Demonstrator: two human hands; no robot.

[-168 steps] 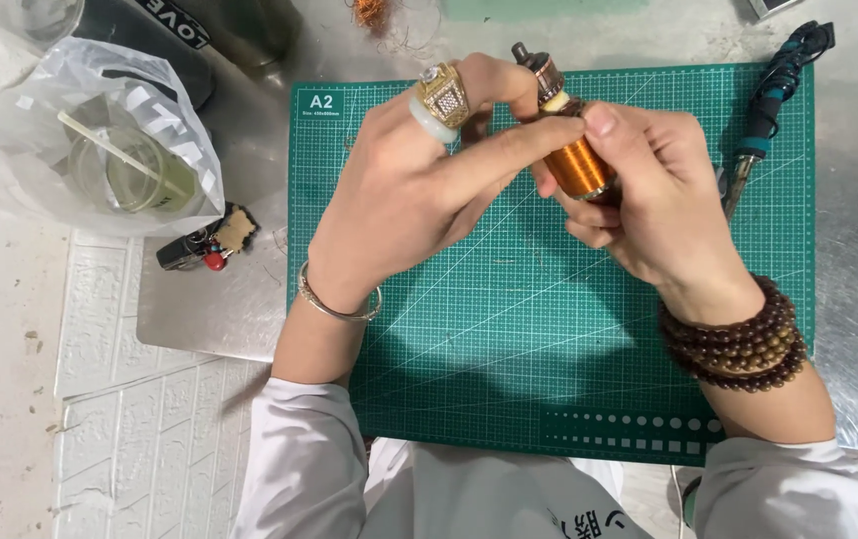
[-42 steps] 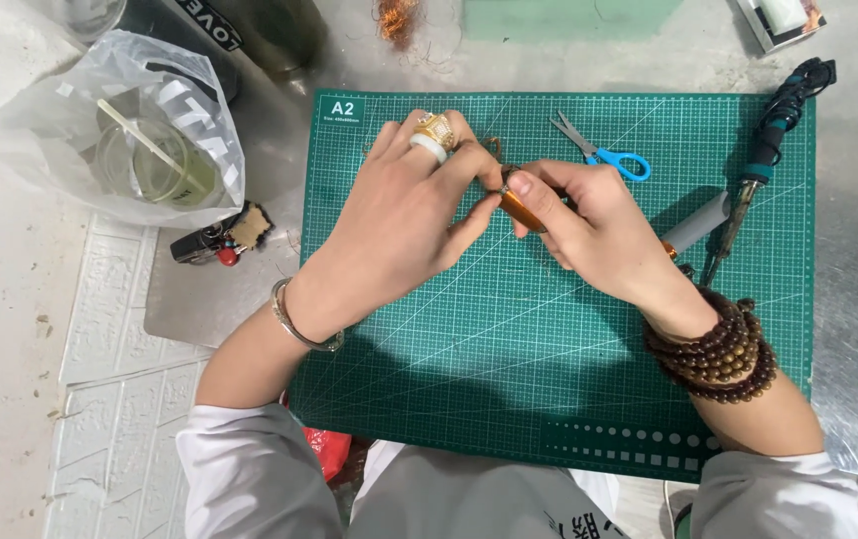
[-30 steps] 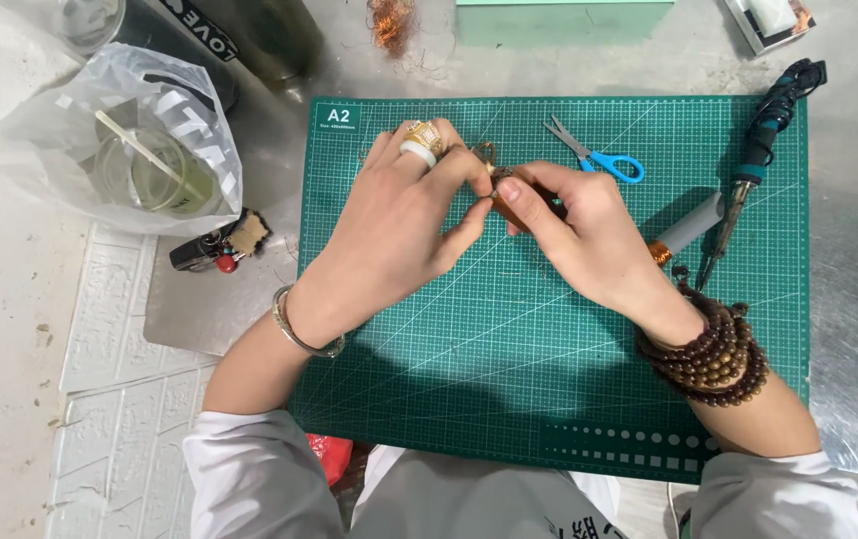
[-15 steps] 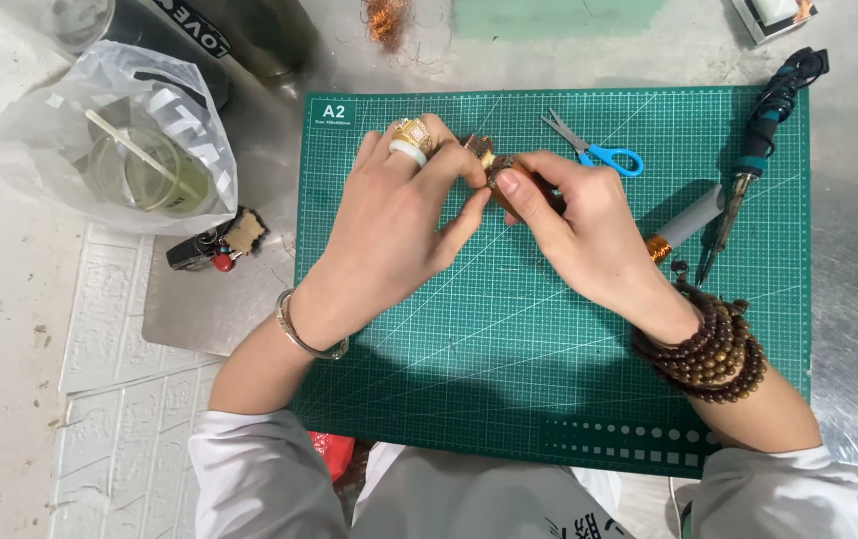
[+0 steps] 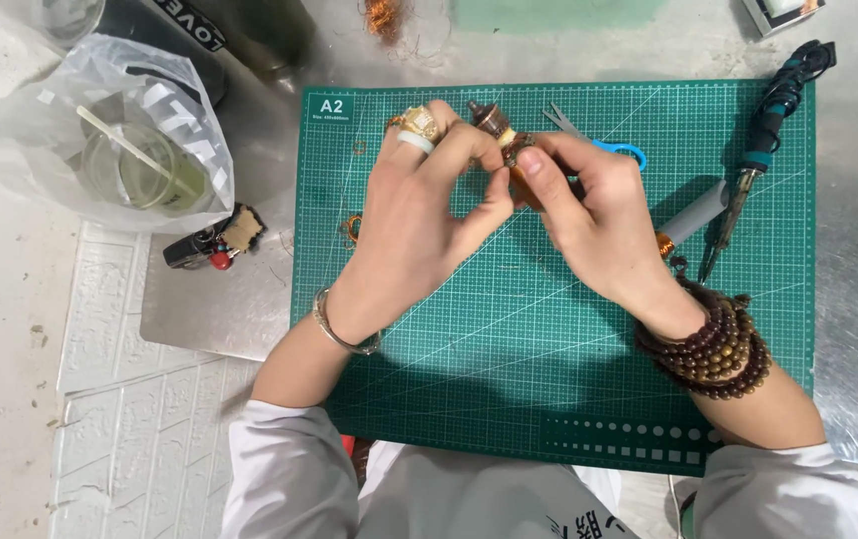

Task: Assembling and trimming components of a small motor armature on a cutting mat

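Note:
Both of my hands meet over the upper middle of a green cutting mat [image 5: 509, 379]. My left hand [image 5: 419, 215], with a gold ring and a pale band on its fingers, pinches a small copper-wound motor rotor [image 5: 505, 140] from the left. My right hand [image 5: 593, 215] grips the same rotor from the right, thumb pressed on its body. Only the rotor's dark top end and a bit of orange winding show between the fingers. A bangle circles my left wrist and strings of brown beads wrap my right wrist.
Blue-handled scissors [image 5: 603, 145] lie just behind my right hand. A soldering iron [image 5: 763, 140] and a grey tube [image 5: 693, 215] rest at the mat's right. A plastic bag with a glass cup [image 5: 119, 150], a small black lighter-like object [image 5: 204, 245] and loose copper wire [image 5: 381, 15] lie left and behind.
Over the last seconds my hands with the rotor drifted slightly up and left on the mat. The rotor is now mostly hidden between my fingers; the scissors came into view behind them.

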